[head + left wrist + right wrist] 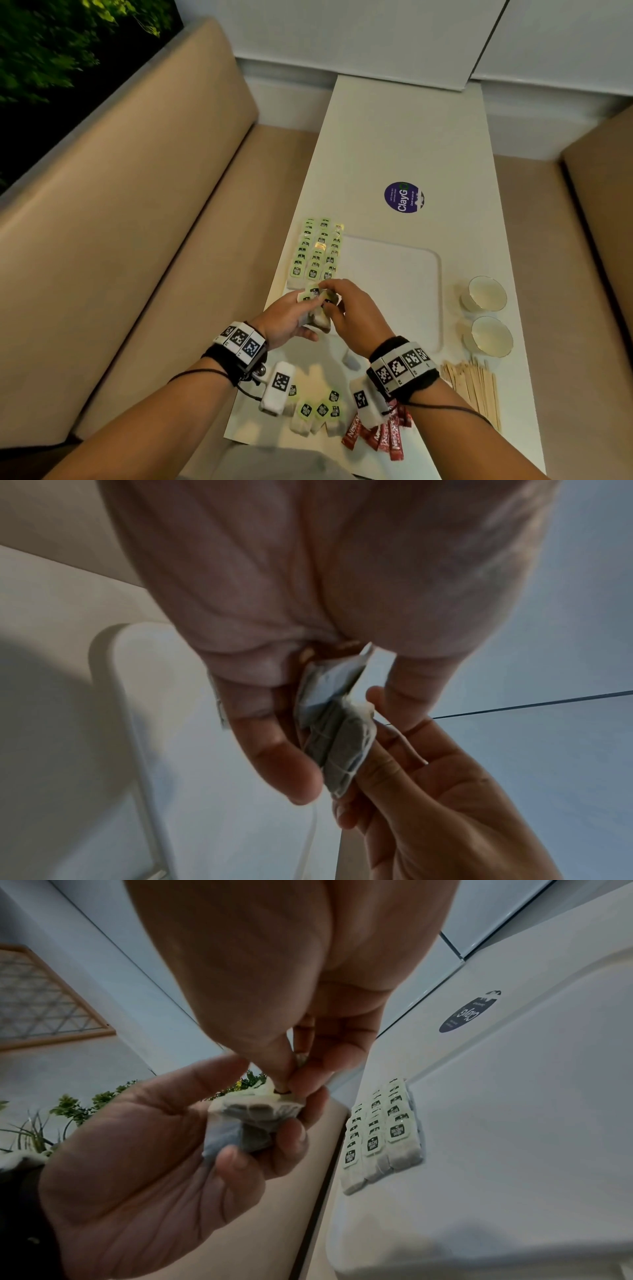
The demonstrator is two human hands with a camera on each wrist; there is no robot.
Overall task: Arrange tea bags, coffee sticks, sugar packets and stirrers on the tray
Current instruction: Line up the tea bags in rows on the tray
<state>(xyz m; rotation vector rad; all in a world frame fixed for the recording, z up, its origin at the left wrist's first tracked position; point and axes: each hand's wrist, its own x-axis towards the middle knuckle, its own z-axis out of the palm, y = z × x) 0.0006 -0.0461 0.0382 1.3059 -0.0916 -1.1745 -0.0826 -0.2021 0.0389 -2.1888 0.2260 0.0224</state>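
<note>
Left hand (pixel 286 317): palm up above the desk's near left part, fingers curled round a small bunch of tea bags (pixel 317 306).
Right hand (pixel 352 313): meets the left one over the bunch, thumb and fingertips pinching a tag at the top of it.
Held bunch: clear of the desk, just in front of the tray's near left corner; grey pouches with strings show in the wrist views.
Loose tea bags (pixel 318 413): a scatter with green tags on the desk nearest the person, below the wrists.
Coffee sticks (pixel 383 438): red, fanned out just right of that scatter, at the near edge.
Stirrers (pixel 474 387): a pale wooden bundle on the near right of the desk.
Tray (pixel 411 274): white, rounded corners, in the middle of the desk beyond the hands.
Laid tea bags (pixel 317 251): three overlapping rows along the tray's left side.
Cups (pixel 486 313): two white ones right of the tray, one behind the other.
Sticker (pixel 404 197): round, dark blue, on the desk (pixel 394 137) beyond the tray.
</note>
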